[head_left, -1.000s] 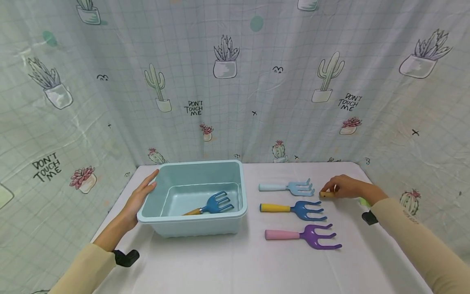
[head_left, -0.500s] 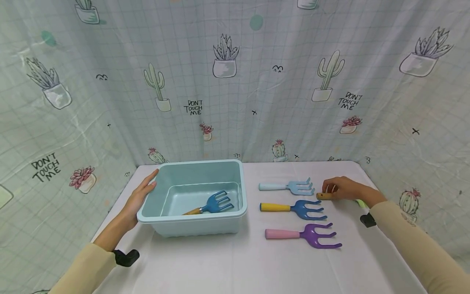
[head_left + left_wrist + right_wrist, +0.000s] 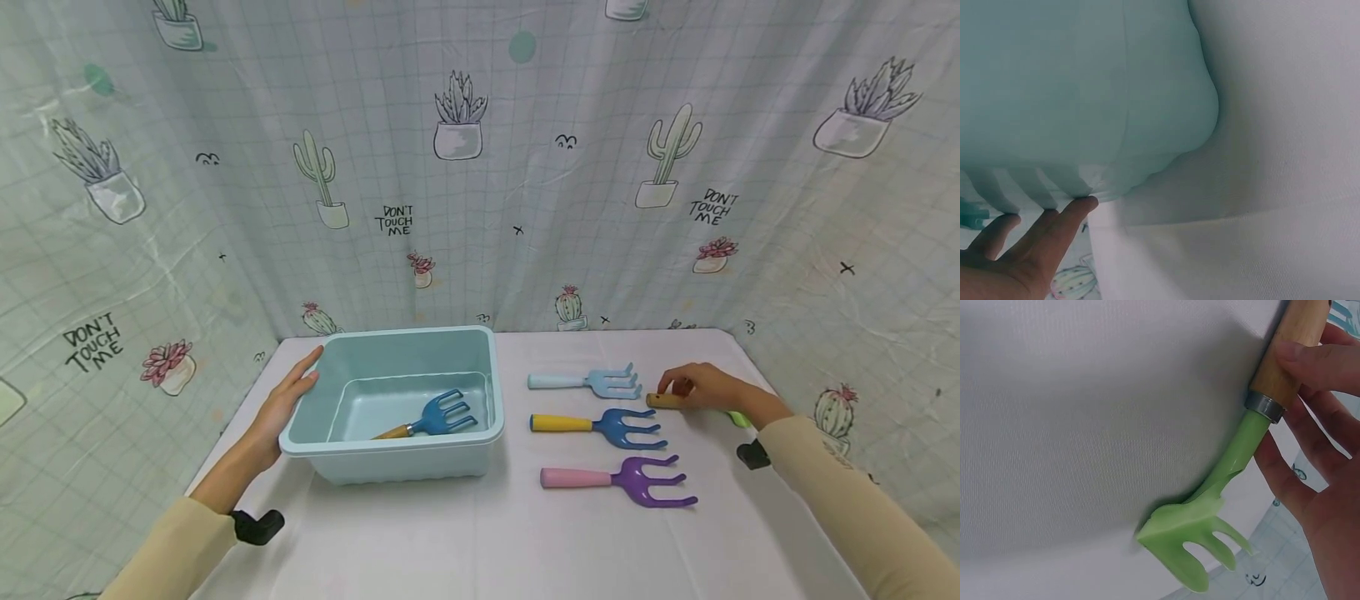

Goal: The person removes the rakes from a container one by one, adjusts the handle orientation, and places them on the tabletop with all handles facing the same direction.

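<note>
My left hand [image 3: 279, 412] rests against the left side of a pale blue plastic basin [image 3: 405, 460], its fingers extended; in the left wrist view the fingertips [image 3: 1088, 203] touch the basin wall. Inside the basin lies a blue hand rake [image 3: 442, 415] with a wooden handle. Over at the right of the table, my right hand [image 3: 701, 387] pinches the wooden handle [image 3: 660, 401] of a green hand rake. The right wrist view shows thumb and fingers around that handle, with the green rake's head [image 3: 1185, 531] pointing away, close over the white tablecloth.
Between basin and right hand, three more hand rakes lie in a column: light blue [image 3: 600, 383], blue with yellow handle [image 3: 577, 424], purple with pink handle [image 3: 585, 479]. A cactus-print curtain [image 3: 525, 200] surrounds the white table [image 3: 420, 542].
The end of the green rake's wooden handle has shifted slightly left, and my right fingers sit a little farther right along it. My left hand and the basin stay put.
</note>
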Motion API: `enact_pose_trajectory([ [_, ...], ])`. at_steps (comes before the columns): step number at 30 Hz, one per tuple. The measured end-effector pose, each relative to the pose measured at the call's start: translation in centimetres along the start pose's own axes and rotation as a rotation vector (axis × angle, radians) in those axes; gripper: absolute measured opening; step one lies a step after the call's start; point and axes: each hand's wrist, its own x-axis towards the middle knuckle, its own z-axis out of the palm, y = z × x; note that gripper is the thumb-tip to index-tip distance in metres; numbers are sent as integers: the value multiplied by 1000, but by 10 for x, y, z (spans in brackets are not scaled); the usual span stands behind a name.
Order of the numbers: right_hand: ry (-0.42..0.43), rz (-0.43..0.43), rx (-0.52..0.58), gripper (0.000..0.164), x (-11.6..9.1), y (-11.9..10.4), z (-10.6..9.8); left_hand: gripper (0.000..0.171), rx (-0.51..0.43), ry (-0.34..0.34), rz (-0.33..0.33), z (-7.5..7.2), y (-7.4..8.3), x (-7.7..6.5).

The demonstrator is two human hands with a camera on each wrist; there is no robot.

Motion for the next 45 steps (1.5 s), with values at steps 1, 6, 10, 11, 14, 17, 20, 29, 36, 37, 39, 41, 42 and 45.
enact_pose_trajectory([
  [1, -2, -4, -3, 26, 0, 0, 0, 64, -1, 0, 1, 0, 0, 0],
  [6, -15, -4, 6, 27, -1, -1, -1, 63, -8, 0, 6, 0, 1, 0],
  [10, -19, 8, 3, 28, 0, -1, -1, 63, -5, -1, 10, 0, 1, 1],
  [11, -20, 12, 2, 28, 0, -1, -1, 63, -5, -2, 11, 0, 1, 1],
  [14, -15, 22, -1, 27, 0, -1, -1, 63, -4, -3, 12, 0, 1, 1],
  [17, -9, 21, -2, 27, -1, -1, -1, 63, -7, -5, 11, 0, 1, 1],
  [20, -9, 18, -3, 29, -1, -2, -2, 63, -6, -7, 11, 0, 0, 2],
  [29, 24, -81, -10, 36, 7, -26, -22, 64, -4, -1, 11, 0, -2, 1],
  [36, 39, -121, -10, 41, 18, -67, -45, 64, -7, -2, 10, -1, -2, 0],
  [37, 39, -130, -9, 42, 20, -74, -49, 64, -7, -2, 11, -1, -2, 0],
  [39, 43, -148, -3, 43, 24, -89, -57, 64, -7, -2, 12, -1, -1, 0],
  [41, 46, -167, -13, 43, 29, -104, -64, 64, -6, -3, 12, -1, -1, 0],
  [42, 48, -180, -25, 43, 31, -112, -68, 64, -6, -3, 10, -1, 0, 0],
  [45, 43, -213, -52, 42, 39, -136, -79, 64, -7, -2, 5, -1, -1, 0],
])
